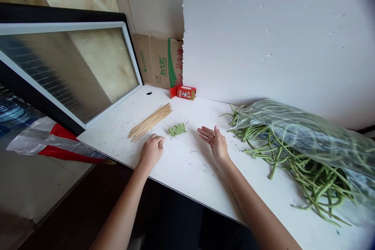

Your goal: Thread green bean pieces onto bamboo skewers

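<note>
1. Firstly, a bundle of thin sticks (150, 122) lies on the white table (181, 164), just left of the bean skewer.
2. Next, the left hand (151, 149) is closed, thumb and fingers pinching the bare stick end at the near left of the bean skewer.
3. Then the bean skewer (176, 129) itself, green bean folded in zigzags along its stick.
4. Behind the bean skewer, well apart, stands a small red box (186, 92).
5. Right of the bean skewer, the right hand (218, 143) is empty and open, fingers extended, thumb up.
6. Farther right of it, loose green beans (319, 189) spill from a clear plastic bag (307, 129), which seems to hold more, though its far end blurs.
</note>
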`<move>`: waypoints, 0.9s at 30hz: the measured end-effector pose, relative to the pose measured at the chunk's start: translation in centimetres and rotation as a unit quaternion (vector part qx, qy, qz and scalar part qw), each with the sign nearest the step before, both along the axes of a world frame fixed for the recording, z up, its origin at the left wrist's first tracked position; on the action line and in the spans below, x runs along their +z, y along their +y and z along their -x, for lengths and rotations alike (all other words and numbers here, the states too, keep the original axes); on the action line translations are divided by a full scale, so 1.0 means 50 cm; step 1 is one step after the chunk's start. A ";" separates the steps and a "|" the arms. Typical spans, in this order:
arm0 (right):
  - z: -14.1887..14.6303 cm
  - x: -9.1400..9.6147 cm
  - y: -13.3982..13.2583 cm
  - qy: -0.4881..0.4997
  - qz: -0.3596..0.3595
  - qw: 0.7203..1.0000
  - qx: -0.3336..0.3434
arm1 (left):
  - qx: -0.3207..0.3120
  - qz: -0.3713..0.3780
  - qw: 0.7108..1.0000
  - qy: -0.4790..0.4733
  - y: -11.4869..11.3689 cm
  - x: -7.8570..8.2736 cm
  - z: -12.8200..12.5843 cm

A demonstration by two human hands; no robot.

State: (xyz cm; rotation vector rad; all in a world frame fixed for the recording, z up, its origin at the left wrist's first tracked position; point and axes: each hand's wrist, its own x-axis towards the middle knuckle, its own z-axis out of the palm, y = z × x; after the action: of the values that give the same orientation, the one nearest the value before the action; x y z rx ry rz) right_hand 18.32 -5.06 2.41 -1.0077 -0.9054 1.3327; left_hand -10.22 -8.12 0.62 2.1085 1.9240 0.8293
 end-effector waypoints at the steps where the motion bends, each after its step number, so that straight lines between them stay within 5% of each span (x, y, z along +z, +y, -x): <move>1: -0.006 0.009 -0.008 0.006 0.004 1.000 0.017 | 0.002 0.000 1.000 0.002 0.003 -0.003 -0.004; 5: -0.053 0.046 -0.075 -0.038 0.008 0.995 0.092 | -0.009 -0.027 0.999 0.031 0.009 -0.020 -0.007; 10: -0.164 0.076 -0.206 -0.241 -0.023 0.963 0.115 | -0.032 -0.073 0.995 0.058 0.021 -0.064 0.017; 16: -0.345 0.051 -0.321 -0.521 -0.096 0.848 -0.020 | -0.029 -0.087 0.994 0.051 0.033 -0.088 0.037; 18: -0.399 0.046 -0.334 -0.566 -0.090 0.817 -0.068 | -0.036 -0.088 0.994 0.055 0.032 -0.086 0.040; 21: -0.452 0.051 -0.331 -0.647 0.039 0.751 -0.126 | -0.028 -0.084 0.994 0.071 0.031 -0.083 0.043; 27: -0.451 0.048 -0.258 -0.698 0.182 0.682 -0.125 | 0.009 -0.080 0.990 0.114 0.002 -0.061 0.028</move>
State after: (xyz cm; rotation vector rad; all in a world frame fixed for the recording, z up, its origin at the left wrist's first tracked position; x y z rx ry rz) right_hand 40.89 -17.97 4.81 -2.4738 -1.4983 0.2512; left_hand -11.61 -8.02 -2.42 2.3760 2.0510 0.8015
